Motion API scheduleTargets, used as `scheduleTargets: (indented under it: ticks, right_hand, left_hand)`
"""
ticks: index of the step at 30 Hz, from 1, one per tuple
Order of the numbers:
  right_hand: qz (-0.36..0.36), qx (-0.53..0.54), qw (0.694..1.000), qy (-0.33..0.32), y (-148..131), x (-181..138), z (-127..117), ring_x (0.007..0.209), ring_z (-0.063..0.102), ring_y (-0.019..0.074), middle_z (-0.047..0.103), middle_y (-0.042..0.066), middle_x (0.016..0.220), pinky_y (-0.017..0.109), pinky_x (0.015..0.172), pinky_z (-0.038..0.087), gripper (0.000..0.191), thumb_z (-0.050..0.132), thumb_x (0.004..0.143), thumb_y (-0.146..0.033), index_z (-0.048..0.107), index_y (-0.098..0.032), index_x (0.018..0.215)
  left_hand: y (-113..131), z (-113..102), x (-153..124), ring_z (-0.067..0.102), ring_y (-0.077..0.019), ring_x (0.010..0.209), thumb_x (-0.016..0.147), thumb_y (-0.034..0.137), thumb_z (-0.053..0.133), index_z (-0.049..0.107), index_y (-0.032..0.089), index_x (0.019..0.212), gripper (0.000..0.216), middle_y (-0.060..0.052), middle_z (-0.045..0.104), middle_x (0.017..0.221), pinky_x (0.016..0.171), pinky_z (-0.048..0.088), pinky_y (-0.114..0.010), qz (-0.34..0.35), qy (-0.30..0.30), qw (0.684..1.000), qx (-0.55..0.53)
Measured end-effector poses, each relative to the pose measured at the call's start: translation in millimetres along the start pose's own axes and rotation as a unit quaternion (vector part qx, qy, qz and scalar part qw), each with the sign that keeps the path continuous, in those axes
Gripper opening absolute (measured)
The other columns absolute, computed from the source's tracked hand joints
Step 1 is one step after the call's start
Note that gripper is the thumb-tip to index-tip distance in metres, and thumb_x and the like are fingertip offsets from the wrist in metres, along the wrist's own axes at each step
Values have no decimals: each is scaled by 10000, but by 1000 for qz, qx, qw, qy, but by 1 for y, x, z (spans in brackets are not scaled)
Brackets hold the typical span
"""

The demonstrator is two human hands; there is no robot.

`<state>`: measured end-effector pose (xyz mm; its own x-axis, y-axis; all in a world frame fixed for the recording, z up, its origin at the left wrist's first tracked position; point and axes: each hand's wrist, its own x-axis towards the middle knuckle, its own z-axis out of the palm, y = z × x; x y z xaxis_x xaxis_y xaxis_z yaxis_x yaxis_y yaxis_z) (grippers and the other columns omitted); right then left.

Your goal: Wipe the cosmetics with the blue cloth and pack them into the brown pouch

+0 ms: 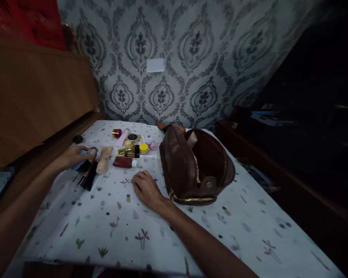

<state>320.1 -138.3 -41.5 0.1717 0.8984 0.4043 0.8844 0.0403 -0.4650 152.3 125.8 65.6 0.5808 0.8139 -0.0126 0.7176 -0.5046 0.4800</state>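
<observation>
My left hand (pixel 72 157) is at the left of the table, its thumb and fingers closed at a small bottle (pixel 92 152) with a greyish, see-through look. Below that hand lie something blue (pixel 77 165) and several dark makeup brushes (pixel 88 179), partly covered. Just right of them is a beige squeeze tube (pixel 104 159). My right hand (pixel 147 189) rests on the cloth with loosely bent fingers and nothing visible in them. It lies between a dark red bottle (pixel 123 162) with a white cap and an unzipped brown leather bag (pixel 178 166).
Behind the red bottle are a yellow-lidded item (pixel 143 148), gold tubes (pixel 126 151), a pink tube (pixel 122 138), a round black-topped item (pixel 132 137) and a red jar (pixel 116 133). A wooden panel (pixel 43 81) borders the left; patterned wallpaper (pixel 185 85) stands behind.
</observation>
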Motion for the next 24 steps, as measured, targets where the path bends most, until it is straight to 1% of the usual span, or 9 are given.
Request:
scheduleTargets:
  ticks: [4,8,11,14,16,18,19,22,24]
  right_hand:
    - [0,14,1000,5,1,0,0,978,510,214,633,69,946,336,864,441,152,563,876,-74,666,-164,940]
    - [-1,24,1000,5,0,1,1,960,517,219,639,80,944,359,880,455,166,544,874,-65,669,-156,934]
    - [3,27,1000,1,-1,1,0,956,531,226,649,91,947,375,893,467,167,532,881,-76,674,-149,933]
    - [11,61,998,15,-5,-1,-2,1012,558,235,656,110,1021,406,928,477,217,526,902,-130,657,-151,1073]
    - [28,137,990,33,-10,-2,-3,1070,577,232,644,127,1141,423,966,476,312,531,923,-205,600,-162,1224]
    - [73,269,960,32,-15,-2,-1,1077,605,217,615,123,1242,416,963,495,417,537,940,-315,521,-193,1338]
    - [100,351,931,21,-17,-1,1,1059,622,208,605,114,1265,407,942,514,470,546,936,-374,483,-213,1374]
    - [163,567,807,-17,-19,2,9,939,675,186,622,75,1209,373,834,569,651,658,844,-497,411,-263,1399]
    - [185,636,749,-13,-16,3,14,840,692,175,646,48,1116,339,752,578,713,746,754,-507,427,-271,1347]
  left_hand:
    - [4,5,-1,594,-221,733,532,611,570,677,132,1049,713,8,603,686,585,436,-266,2,-27,1000,-15]
    - [5,7,0,607,-228,752,534,613,577,697,158,1038,690,-6,638,736,598,452,-272,19,-25,999,-33]
    - [14,12,-7,621,-230,776,548,603,600,713,155,1035,671,-19,676,808,623,468,-274,39,-32,997,-62]
    - [31,25,-21,638,-242,808,584,595,623,704,175,1105,674,-14,706,869,653,488,-287,48,-56,993,-90]
    - [44,40,-32,646,-254,866,632,598,615,679,170,1162,684,-24,714,940,704,504,-303,70,-61,989,-119]
    - [55,59,-43,647,-267,917,658,594,622,669,158,1169,673,-44,715,1011,756,514,-322,83,-50,986,-137]
    - [60,69,-47,649,-272,926,676,582,616,665,155,1169,654,-52,716,1023,773,517,-335,90,-48,984,-148]
    - [71,96,-57,646,-286,970,730,551,591,651,133,1161,604,-97,708,1093,854,511,-380,138,-47,973,-178]
    - [74,108,-61,639,-289,1006,775,549,566,622,125,1197,601,-119,692,1144,901,498,-398,181,-47,964,-188]
